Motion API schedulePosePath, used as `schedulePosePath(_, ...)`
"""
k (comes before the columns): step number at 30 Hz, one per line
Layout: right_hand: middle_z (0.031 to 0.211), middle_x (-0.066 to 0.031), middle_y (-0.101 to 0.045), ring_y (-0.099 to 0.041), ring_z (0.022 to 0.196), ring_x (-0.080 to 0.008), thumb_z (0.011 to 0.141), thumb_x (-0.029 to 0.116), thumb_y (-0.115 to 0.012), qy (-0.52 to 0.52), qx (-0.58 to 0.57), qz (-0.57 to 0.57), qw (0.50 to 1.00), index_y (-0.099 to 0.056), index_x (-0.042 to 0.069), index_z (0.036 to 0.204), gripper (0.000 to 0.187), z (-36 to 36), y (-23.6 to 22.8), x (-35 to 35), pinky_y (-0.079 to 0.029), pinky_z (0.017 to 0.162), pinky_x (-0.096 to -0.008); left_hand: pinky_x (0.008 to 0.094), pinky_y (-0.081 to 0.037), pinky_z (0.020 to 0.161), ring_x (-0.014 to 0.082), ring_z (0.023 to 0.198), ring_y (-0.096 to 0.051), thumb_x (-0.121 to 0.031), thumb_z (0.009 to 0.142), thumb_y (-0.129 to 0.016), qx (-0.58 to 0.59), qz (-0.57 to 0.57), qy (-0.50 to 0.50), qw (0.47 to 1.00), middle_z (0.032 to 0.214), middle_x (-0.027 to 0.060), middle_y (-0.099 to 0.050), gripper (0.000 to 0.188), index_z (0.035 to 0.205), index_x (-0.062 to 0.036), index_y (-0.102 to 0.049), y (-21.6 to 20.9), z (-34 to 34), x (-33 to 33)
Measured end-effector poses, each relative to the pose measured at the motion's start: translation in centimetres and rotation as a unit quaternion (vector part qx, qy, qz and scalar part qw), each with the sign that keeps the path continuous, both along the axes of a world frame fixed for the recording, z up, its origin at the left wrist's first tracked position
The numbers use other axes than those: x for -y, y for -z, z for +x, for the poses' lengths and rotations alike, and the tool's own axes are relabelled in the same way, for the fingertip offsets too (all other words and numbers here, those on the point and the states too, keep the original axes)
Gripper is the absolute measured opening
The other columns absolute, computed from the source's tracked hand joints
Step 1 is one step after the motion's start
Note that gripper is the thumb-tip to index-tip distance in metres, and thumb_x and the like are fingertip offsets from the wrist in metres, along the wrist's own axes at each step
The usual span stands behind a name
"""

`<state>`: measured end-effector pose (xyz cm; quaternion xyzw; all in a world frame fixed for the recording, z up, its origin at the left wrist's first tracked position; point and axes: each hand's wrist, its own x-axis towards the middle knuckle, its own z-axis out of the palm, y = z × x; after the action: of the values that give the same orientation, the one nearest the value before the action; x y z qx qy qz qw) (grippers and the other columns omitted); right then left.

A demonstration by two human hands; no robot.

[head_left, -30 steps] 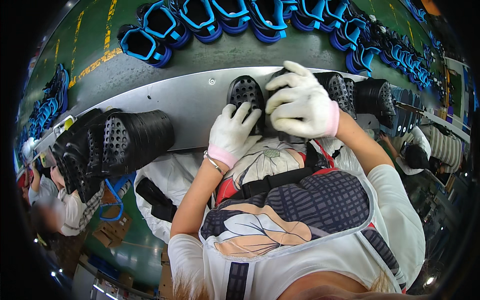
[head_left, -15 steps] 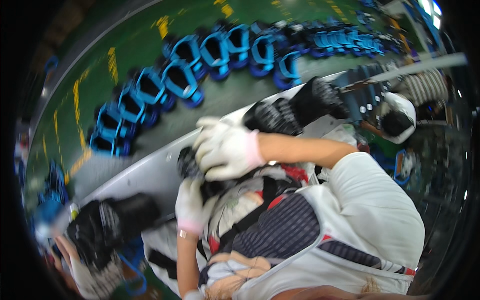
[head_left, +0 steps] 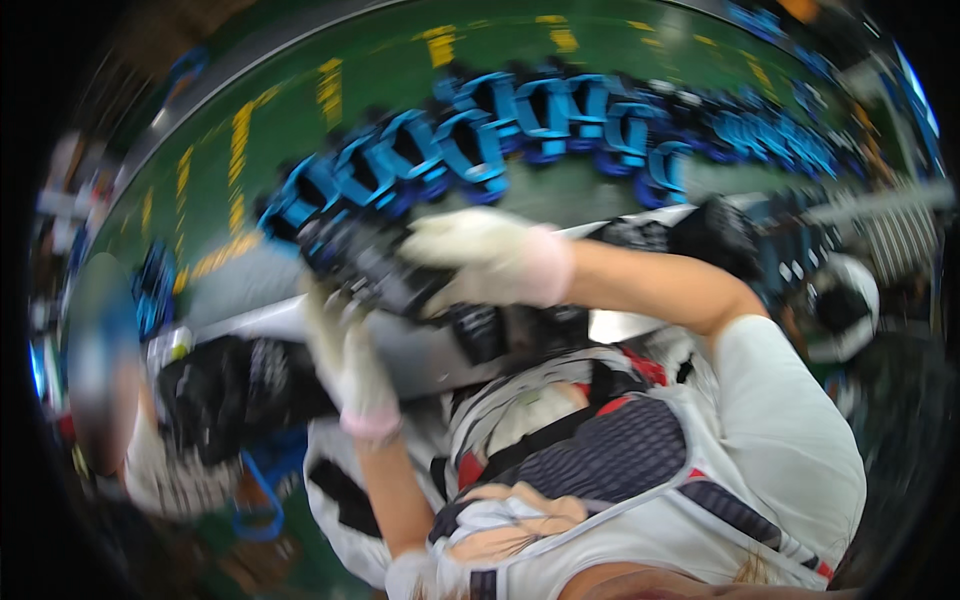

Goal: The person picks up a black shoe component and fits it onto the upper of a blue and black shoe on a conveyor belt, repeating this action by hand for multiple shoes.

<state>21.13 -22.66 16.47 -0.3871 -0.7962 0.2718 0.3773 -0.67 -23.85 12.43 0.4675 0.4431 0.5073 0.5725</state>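
Both my hands wear white gloves with pink cuffs. My right hand (head_left: 485, 255) clasps the right end of a glossy black bundle (head_left: 368, 268), fingers along its top and thumb below. At the bundle's near left side is my left hand (head_left: 355, 365), its fingers up against it. Motion blurs the bundle, so its kind is unclear; it is held up over the far edge of a long grey bench (head_left: 425, 365). Smaller black pieces (head_left: 480, 333) lie on the bench beneath my right hand.
On the green floor beyond the bench stands a row of blue-framed items (head_left: 470, 150) with dark insides. More black bundles (head_left: 245, 390) lie to the left, near a blurred co-worker (head_left: 160, 465). Another person in a white cap (head_left: 850, 300) works at the right, beside black bundles (head_left: 715, 240).
My hands have moved away from my body, raising the black bundle outward over the bench's far edge. The view has swung, so the surroundings sit further right. The smaller black pieces now show.
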Motion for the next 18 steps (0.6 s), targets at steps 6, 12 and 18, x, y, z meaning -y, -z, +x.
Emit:
schedulePosePath(6,0.092,-0.0151,-0.061,-0.06,0.086,-0.0339,0.085,0.016,-0.061,-0.027,-0.082,-0.368,0.926,-0.059,0.0,0.105,0.026,-2.4,1.5,-2.5,-0.05,0.073,-0.0357,0.046,-0.031,0.111,0.0294,0.13,-0.043,-0.024,0.1,-0.042,0.475,-0.106,0.111,0.866,0.141,0.0148,-0.045,0.045,0.14,-0.0034,-0.038,3.2,-1.1,-2.3)
schedulePosePath(12,0.09,-0.0183,-0.062,-0.061,0.088,-0.0343,0.091,0.039,-0.048,-0.056,0.178,-0.159,0.969,-0.061,0.005,0.103,0.038,-5.9,1.0,-4.9,-0.048,0.078,-0.0419,0.0387,-0.049,0.093,0.0256,0.104,-0.062,-0.025,0.092,-0.05,0.354,-0.121,0.001,0.927,0.112,0.0148,-0.063,0.039,0.121,0.0017,-0.053,5.6,-2.9,-5.0)
schedulePosePath(18,0.087,-0.0242,-0.064,-0.065,0.077,-0.0377,0.08,0.051,-0.06,0.038,0.368,-0.192,0.909,-0.051,-0.004,0.098,0.058,-9.7,3.5,-8.0,-0.052,0.068,-0.0438,0.0285,-0.049,0.083,0.0132,0.091,-0.057,-0.012,0.086,-0.057,0.315,-0.151,-0.178,0.92,0.107,0.0015,-0.056,0.046,0.13,-0.0051,-0.047,8.6,-1.1,-10.6)
